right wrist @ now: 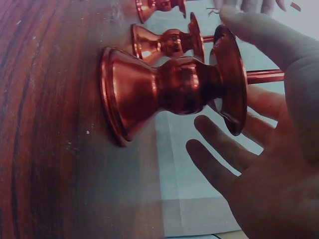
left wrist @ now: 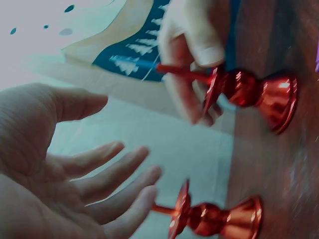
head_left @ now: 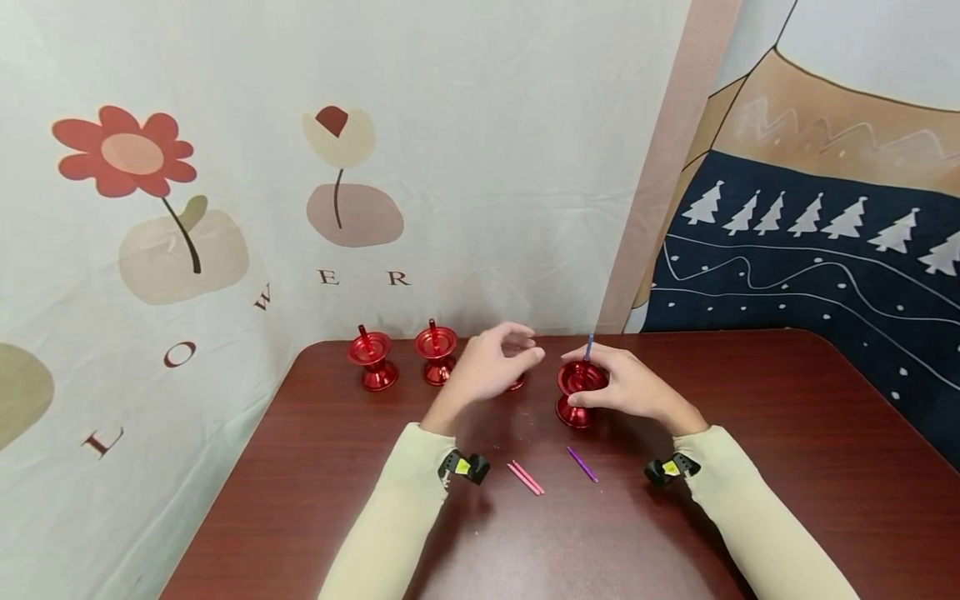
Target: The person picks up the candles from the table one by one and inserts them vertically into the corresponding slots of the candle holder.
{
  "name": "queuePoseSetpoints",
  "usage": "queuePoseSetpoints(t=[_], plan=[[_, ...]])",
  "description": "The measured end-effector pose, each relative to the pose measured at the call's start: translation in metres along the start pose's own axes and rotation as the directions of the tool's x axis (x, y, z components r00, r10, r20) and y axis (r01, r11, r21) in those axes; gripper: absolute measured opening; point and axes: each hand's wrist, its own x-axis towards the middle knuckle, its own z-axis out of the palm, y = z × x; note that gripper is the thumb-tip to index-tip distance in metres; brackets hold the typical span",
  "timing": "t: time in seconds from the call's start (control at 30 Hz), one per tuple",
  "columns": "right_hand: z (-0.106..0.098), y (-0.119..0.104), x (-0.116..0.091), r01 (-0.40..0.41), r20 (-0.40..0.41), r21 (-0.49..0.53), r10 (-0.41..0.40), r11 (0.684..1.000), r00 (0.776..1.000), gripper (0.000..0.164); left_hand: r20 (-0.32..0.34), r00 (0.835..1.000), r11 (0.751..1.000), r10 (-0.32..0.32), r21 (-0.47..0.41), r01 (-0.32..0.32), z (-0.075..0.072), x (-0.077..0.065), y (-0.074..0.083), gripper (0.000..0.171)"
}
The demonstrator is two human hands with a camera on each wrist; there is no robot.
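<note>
A shiny red metal candle holder [head_left: 576, 410] stands upright on the table, with a thin blue candle [head_left: 589, 347] in its central tube. My right hand [head_left: 633, 383] holds this holder by its dish, thumb on the near side and fingers round the far side. In the left wrist view the blue candle [left wrist: 132, 61] rises from the red tube. My left hand [head_left: 493, 360] is empty, its fingers spread and slightly bent. Behind it another red candle holder [left wrist: 209, 219] is mostly hidden in the head view.
Two more red candle holders, one at the far left [head_left: 378, 375] and one beside it [head_left: 437, 369], stand along the table's back edge. Nearer lie two pink candles [head_left: 526, 478] and a purple candle [head_left: 582, 465]. A printed cloth [head_left: 480, 167] hangs behind the table [head_left: 750, 417].
</note>
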Motion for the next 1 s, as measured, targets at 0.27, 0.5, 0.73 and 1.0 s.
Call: queuePoseSetpoints(t=[0.27, 0.5, 0.73, 1.0], plan=[[-0.004, 0.003, -0.003, -0.003, 0.003, -0.043, 0.003, 0.999, 1.0, 0.057, -0.26, 0.965, 0.999, -0.043, -0.004, 0.043, -0.013, 0.006, -0.013, 0.045], [-0.013, 0.003, -0.007, -0.038, 0.051, -0.006, 0.038, 0.999, 0.998, 0.058, -0.219, 0.974, 0.996, -0.06, 0.047, 0.072, -0.004, 0.023, -0.051, 0.077], [-0.026, 0.012, -0.013, -0.08, 0.096, 0.065, 0.073, 0.995, 0.993, 0.06, -0.129, 0.988, 0.995, -0.081, 0.049, 0.088, 0.015, 0.046, -0.1, 0.092], [-0.037, 0.023, -0.021, -0.14, 0.117, 0.107, 0.128, 0.984, 0.985, 0.06, -0.071, 0.994, 0.997, -0.081, 0.009, 0.082, 0.01, 0.025, -0.073, 0.083]])
